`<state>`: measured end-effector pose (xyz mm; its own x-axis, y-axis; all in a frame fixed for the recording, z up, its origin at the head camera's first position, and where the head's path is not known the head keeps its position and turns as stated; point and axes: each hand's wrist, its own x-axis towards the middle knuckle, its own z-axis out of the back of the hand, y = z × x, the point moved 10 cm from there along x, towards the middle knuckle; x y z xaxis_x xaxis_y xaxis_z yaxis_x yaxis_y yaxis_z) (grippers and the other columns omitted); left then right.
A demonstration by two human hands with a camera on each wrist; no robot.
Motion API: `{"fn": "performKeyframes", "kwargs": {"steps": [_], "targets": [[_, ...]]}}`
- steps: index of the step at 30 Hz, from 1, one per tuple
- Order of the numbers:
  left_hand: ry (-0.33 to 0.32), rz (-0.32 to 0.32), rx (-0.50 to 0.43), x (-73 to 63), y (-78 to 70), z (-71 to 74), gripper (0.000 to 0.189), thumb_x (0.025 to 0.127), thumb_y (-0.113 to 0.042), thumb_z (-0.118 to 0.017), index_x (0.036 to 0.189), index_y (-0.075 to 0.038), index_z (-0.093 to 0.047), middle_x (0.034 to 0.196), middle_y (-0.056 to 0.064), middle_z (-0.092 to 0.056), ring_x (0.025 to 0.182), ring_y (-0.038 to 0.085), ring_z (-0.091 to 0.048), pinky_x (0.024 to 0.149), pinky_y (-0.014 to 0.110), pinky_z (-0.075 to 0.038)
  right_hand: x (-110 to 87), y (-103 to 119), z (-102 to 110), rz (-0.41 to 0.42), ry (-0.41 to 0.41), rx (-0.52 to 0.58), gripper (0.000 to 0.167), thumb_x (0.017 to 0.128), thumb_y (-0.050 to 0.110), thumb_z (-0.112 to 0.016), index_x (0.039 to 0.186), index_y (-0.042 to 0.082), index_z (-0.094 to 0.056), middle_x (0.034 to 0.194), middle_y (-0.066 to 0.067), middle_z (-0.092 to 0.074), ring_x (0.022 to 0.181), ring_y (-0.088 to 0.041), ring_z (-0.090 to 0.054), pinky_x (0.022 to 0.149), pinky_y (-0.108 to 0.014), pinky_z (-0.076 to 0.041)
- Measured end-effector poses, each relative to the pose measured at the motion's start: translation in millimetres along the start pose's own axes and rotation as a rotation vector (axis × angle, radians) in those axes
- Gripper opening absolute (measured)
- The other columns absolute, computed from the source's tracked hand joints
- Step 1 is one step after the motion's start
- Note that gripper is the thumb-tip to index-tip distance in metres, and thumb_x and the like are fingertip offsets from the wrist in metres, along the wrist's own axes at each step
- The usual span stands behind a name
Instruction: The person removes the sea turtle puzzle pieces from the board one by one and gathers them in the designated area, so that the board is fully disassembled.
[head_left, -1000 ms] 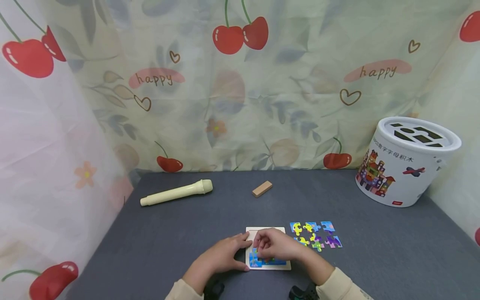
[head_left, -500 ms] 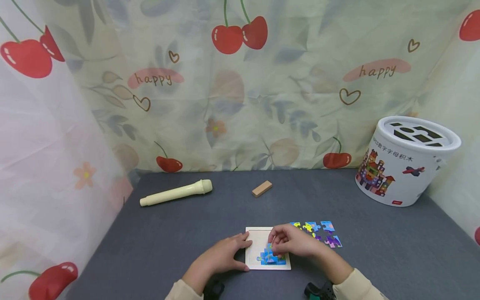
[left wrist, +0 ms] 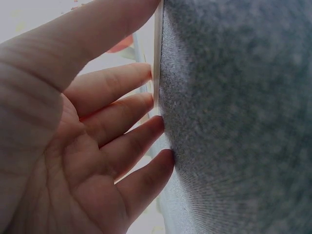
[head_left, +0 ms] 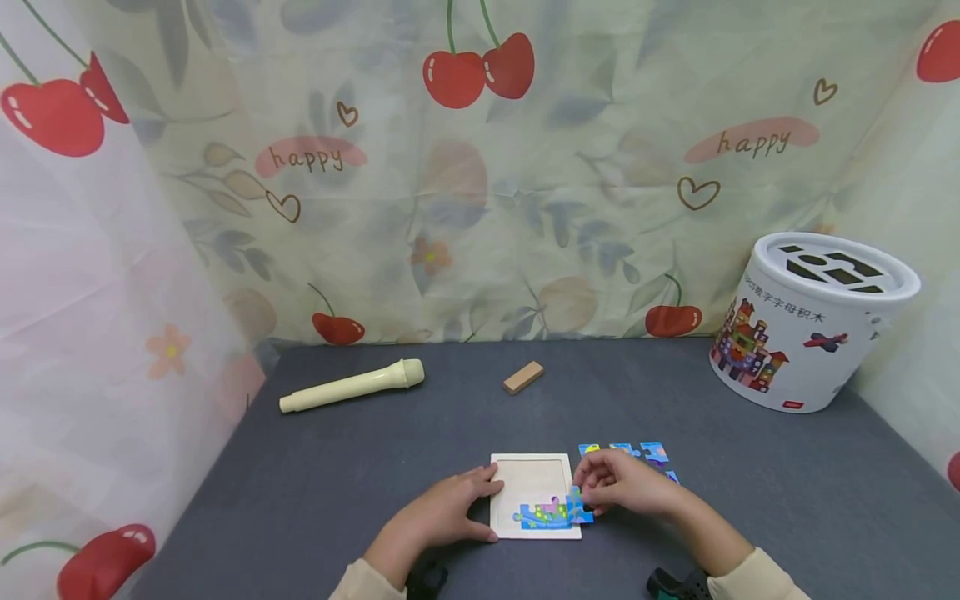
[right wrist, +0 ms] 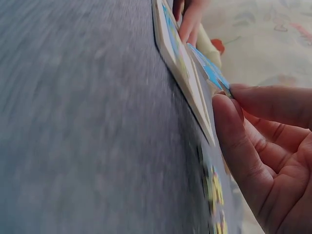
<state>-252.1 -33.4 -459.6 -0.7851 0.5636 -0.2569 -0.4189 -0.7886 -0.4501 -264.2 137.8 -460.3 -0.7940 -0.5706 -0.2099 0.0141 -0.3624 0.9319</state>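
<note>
A pale wooden puzzle tray (head_left: 525, 479) lies on the dark table, with a joined strip of blue, green and pink pieces (head_left: 545, 517) along its near side. My left hand (head_left: 450, 506) rests at the tray's left edge, thumb at the near corner and fingers farther up; the left wrist view shows the fingers extended, tips at the rim. My right hand (head_left: 630, 483) pinches a blue puzzle piece (head_left: 576, 507) between thumb and index finger over the tray's right rim. In the right wrist view that puzzle piece (right wrist: 210, 68) is held tilted above the tray.
Loose puzzle pieces (head_left: 655, 451) lie right of the tray, partly hidden behind my right hand. Farther back are a cream toy microphone (head_left: 352, 389) and a small wooden block (head_left: 523, 377). A white bucket (head_left: 810, 333) with a slotted lid stands at the back right.
My right hand has moved right, carrying the blue puzzle piece from the tray's lower left across to its right rim, uncovering the joined strip. The left hand has stayed in place.
</note>
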Motion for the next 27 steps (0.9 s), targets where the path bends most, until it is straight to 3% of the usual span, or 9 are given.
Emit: {"fn": "performKeyframes", "kwargs": {"steps": [14,27], "targets": [[0.005,0.012,-0.006,0.4,0.7,-0.6,0.067,0.074,-0.038,-0.076,0.134,-0.020,-0.052,0.148,0.000,-0.038,0.137,0.020,-0.036,0.109,0.042,-0.034,-22.4,-14.5,17.3,-0.043,-0.019,-0.019,0.022,0.089,0.011,-0.061,0.099,-0.008,-0.056,0.078,-0.004,-0.059,0.070,-0.012,-0.059,0.063,-0.026,-0.055],[-0.004,0.007,-0.001,-0.5,-1.0,0.9,0.066,0.074,-0.037,-0.077,0.133,-0.018,-0.053,0.148,0.001,-0.039,0.137,0.021,-0.037,0.108,0.043,-0.034,-27.3,-17.4,19.0,-0.044,-0.052,-0.092,0.016,0.088,0.007,-0.061,0.098,-0.006,-0.058,0.078,-0.005,-0.059,0.068,-0.012,-0.058,0.059,-0.025,-0.054]]}}
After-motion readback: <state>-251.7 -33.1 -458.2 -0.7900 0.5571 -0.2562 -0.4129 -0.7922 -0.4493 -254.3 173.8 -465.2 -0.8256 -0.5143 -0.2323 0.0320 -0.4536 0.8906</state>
